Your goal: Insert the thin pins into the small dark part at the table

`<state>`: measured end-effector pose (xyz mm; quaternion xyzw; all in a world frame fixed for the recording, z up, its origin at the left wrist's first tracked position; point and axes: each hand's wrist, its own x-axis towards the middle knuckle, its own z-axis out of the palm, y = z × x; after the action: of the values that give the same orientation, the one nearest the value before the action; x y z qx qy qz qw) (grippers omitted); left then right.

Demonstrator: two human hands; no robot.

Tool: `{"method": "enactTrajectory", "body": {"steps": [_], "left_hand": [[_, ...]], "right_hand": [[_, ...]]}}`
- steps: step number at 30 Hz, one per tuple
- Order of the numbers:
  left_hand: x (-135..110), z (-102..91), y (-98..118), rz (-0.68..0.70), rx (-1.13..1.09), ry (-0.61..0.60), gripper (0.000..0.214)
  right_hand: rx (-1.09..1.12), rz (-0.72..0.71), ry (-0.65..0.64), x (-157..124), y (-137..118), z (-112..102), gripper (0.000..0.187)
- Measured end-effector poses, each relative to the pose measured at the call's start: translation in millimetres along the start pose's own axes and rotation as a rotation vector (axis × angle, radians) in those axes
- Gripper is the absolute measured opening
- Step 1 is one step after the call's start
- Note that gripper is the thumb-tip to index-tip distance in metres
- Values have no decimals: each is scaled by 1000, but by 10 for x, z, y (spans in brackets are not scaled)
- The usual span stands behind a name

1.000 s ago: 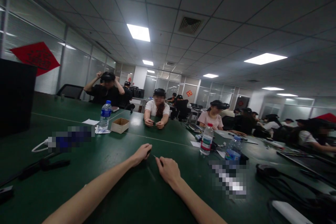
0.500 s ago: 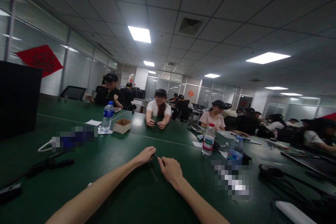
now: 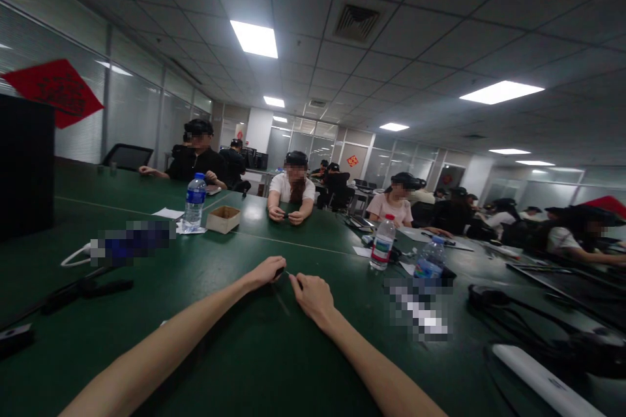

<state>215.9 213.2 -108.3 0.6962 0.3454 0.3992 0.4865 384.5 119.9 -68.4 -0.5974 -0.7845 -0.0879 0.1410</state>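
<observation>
Over the green table point(image 3: 235, 352), my left hand point(image 3: 264, 271) is closed on a small dark object point(image 3: 279, 272) whose kind is too small to make out. My right hand point(image 3: 313, 298) is just to its right, its fingers pinched together. A thin pale sliver shows in the narrow gap between the two hands, and I cannot tell which of them it belongs to. What my right fingers hold is mostly hidden. Both forearms reach in from the bottom edge.
An open cardboard box point(image 3: 223, 219) and a blue-capped bottle point(image 3: 195, 202) stand ahead left. A red-capped bottle point(image 3: 383, 242), another bottle point(image 3: 429, 264), dark cables point(image 3: 528, 326) and a white device point(image 3: 542, 381) are to the right. Across the table sits a person in white point(image 3: 293, 192).
The view has tilted, so most things sit slightly higher and further left. My hands keep nearly the same closed pose. At the far left, a person's hand has lowered toward the table.
</observation>
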Motion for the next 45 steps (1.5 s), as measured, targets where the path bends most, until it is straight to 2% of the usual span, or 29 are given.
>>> {"method": "enactTrajectory", "body": {"steps": [6, 18, 26, 34, 39, 45], "left_hand": [[-59, -3, 64, 62, 73, -12, 35], [-164, -32, 185, 28, 108, -72, 31], [-114, -52, 80, 19, 91, -52, 32], [-82, -67, 23, 19, 56, -41, 32], [-46, -71, 46, 40, -137, 32, 29], [-13, -113, 14, -17, -326, -1, 24]], "right_hand": [[-50, -44, 39, -3, 11, 22, 59], [-52, -109, 33, -34, -4, -47, 61], [-50, -119, 12, -49, -34, -85, 61], [-106, -167, 40, -40, -34, -85, 59], [-112, -290, 3, -94, -128, -108, 59], [-61, -85, 21, -84, -122, -95, 58]]}}
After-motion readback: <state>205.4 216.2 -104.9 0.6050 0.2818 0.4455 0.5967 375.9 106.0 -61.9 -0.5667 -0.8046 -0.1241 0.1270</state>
